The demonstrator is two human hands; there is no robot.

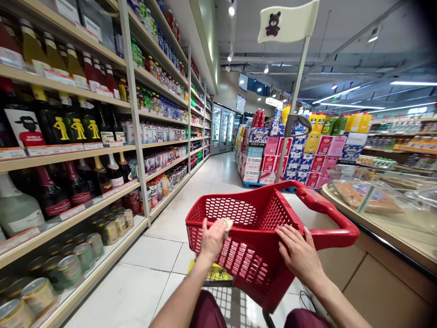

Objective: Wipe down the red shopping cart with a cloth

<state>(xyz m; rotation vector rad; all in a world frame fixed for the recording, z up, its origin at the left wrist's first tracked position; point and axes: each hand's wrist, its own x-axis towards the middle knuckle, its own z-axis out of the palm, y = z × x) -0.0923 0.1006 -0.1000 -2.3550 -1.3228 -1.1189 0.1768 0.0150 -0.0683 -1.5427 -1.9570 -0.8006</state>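
A red plastic shopping cart (244, 269) with a perforated basket stands in front of my knees. My left hand (213, 239) is at the near rim, fingers closed around a small crumpled whitish cloth (228, 224); most of that cloth is hidden behind the fingers. Further right, my right hand (300, 250) lies on the cart's side below the handle (324, 205), fingers stretched out over the top edge, with nothing seen in them. A pole rises behind the cart with a cream flag (288, 22) bearing a brown bear.
Shelves (136, 123) of bottles and cans line the left side. At the right stands a counter (392, 232) with clear covers over packaged food. Stacked drink cartons (269, 155) rise beyond the cart. The tiled floor (164, 255) runs along the aisle toward glass-door coolers (223, 125).
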